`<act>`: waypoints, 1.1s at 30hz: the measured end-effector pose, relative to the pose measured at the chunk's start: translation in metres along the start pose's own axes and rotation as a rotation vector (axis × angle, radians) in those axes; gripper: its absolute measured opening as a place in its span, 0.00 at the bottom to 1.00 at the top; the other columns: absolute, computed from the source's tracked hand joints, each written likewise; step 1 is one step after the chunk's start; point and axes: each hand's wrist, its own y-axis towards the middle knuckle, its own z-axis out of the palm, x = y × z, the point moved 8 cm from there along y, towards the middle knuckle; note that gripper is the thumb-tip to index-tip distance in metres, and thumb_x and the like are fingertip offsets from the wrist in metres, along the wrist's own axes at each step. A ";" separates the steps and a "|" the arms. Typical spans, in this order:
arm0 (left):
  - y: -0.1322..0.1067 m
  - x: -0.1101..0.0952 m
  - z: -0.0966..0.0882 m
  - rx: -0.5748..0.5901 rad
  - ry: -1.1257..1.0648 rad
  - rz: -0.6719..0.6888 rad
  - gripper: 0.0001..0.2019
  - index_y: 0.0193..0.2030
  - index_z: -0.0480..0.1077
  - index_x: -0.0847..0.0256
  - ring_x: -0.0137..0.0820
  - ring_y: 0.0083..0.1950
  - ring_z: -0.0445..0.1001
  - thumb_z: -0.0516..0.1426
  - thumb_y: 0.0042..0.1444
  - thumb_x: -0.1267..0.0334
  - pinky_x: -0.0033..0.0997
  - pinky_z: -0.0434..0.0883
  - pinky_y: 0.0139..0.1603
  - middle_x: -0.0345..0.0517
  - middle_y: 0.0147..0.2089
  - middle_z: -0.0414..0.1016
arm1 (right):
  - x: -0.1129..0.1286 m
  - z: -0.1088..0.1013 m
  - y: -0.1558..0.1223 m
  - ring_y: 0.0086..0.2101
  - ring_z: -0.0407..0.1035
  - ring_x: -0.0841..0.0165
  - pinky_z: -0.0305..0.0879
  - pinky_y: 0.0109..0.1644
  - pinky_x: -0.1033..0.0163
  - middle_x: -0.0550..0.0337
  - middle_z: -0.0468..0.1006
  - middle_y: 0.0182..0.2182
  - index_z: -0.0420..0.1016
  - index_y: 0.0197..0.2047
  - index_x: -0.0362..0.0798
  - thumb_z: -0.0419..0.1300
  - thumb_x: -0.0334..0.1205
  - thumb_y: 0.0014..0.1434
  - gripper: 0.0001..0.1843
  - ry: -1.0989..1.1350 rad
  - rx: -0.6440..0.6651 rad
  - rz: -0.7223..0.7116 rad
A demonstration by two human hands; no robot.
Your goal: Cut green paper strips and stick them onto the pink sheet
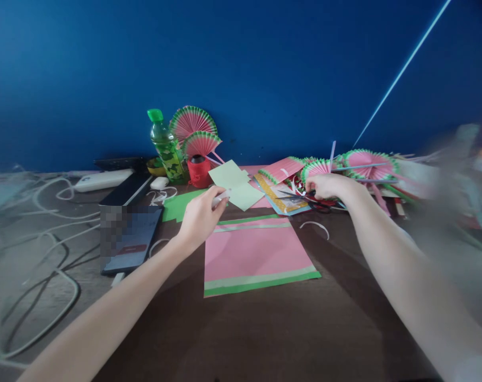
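Note:
My left hand [201, 215] is closed on a small white stick-like object [220, 198], partly hidden by the fingers; its exact kind does not show. Just beyond it lie pale green paper pieces [244, 195]. My right hand [326, 187] reaches to the back right, with fingers curled at the handles of a pair of scissors [290, 196] whose blades point left. Between my forearms a pink paper sheet [256, 252] with green and pale green strips along two edges lies flat on the dark table [241, 339].
Pleated pink-and-green paper fans [193, 124] lean on the blue wall beside a green bottle [167, 148] and a red pot [200, 172]. More fans [370, 164] pile up at right. A phone [133, 241] and white cables [71, 297] lie at left.

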 end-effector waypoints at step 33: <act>0.006 -0.004 -0.008 -0.021 0.247 0.210 0.11 0.41 0.70 0.58 0.32 0.38 0.74 0.51 0.57 0.59 0.25 0.64 0.34 0.43 0.39 0.77 | 0.072 -0.018 -0.050 0.53 0.61 0.58 0.63 0.50 0.61 0.57 0.66 0.55 0.61 0.59 0.50 0.56 0.48 0.51 0.31 0.568 0.219 -0.726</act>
